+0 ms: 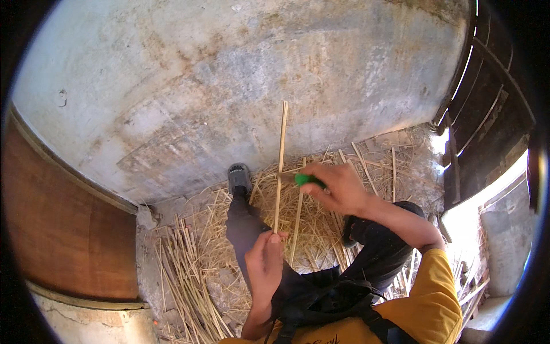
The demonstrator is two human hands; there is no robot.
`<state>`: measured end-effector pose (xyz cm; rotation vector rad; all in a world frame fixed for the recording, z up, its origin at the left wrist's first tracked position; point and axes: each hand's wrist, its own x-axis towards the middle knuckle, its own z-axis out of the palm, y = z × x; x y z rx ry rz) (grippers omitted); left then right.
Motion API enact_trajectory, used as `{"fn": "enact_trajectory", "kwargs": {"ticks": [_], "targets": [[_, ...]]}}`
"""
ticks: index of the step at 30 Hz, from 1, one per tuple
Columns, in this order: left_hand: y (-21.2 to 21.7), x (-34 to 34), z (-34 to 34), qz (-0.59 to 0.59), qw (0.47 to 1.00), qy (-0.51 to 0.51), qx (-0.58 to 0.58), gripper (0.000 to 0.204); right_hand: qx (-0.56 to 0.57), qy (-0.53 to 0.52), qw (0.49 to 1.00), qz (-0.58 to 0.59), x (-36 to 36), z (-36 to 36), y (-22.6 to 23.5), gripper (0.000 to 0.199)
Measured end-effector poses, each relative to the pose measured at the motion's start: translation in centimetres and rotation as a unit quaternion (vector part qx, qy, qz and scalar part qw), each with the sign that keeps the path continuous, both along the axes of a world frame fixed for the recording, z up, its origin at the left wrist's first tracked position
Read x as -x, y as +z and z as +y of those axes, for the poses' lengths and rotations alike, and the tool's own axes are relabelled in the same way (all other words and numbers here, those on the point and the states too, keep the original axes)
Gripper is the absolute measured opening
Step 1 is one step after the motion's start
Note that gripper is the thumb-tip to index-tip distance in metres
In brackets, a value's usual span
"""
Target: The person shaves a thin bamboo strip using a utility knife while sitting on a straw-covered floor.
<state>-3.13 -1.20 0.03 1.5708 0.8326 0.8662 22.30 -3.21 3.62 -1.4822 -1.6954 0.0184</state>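
A long, thin pale strip, which looks like split bamboo (pixel 282 137), stands nearly upright in the picture, its far end in front of the wall. My left hand (pixel 266 261) pinches the strip's near end between thumb and fingers, above my left leg. My right hand (pixel 339 186) is wrapped round the green handle of a knife (pixel 308 180). The knife's short blade points left and meets the strip around its middle, crossing it. Most of the handle is hidden in my fingers.
A stained grey wall (pixel 275 74) rises ahead. Shavings (pixel 315 241) and loose strips litter the floor between my feet. A pile of cut strips (pixel 186 281) lies at the left, beside a brown wooden panel (pixel 69 218). Dark boards (pixel 487 109) and a bright opening are on the right.
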Motion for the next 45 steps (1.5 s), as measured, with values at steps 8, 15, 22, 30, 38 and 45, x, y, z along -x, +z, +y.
{"fn": "enact_trajectory", "kwargs": {"ticks": [8, 15, 22, 30, 38, 45], "targets": [[0.0, -0.5, 0.2, -0.023, 1.0, 0.001, 0.015, 0.028, -0.035, 0.051, 0.99, -0.127, 2.8, -0.8, -0.9, 0.03], [0.5, -1.0, -0.2, 0.024, 0.992, 0.064, -0.102, 0.025, -0.035, 0.039, 0.993, -0.11, 2.9, -1.2, -0.3, 0.029], [0.8, -0.4, -0.6, 0.012, 0.999, 0.043, -0.011, 0.02, -0.024, 0.044, 0.995, -0.085, 1.7, -0.5, -0.7, 0.029], [0.9, -0.9, -0.4, 0.033, 0.991, 0.082, -0.101, 0.024, -0.026, 0.054, 0.993, -0.105, 2.4, -0.9, -0.5, 0.031], [1.6, -0.5, -0.3, 0.054, 0.992, 0.08, -0.08, 0.02, -0.041, 0.035, 0.993, -0.108, 2.4, -0.5, -1.2, 0.032], [1.5, -0.3, -0.2, 0.078, 0.989, 0.082, -0.091, 0.021, -0.049, 0.035, 0.991, -0.118, 2.3, -0.2, -0.7, 0.029]]}}
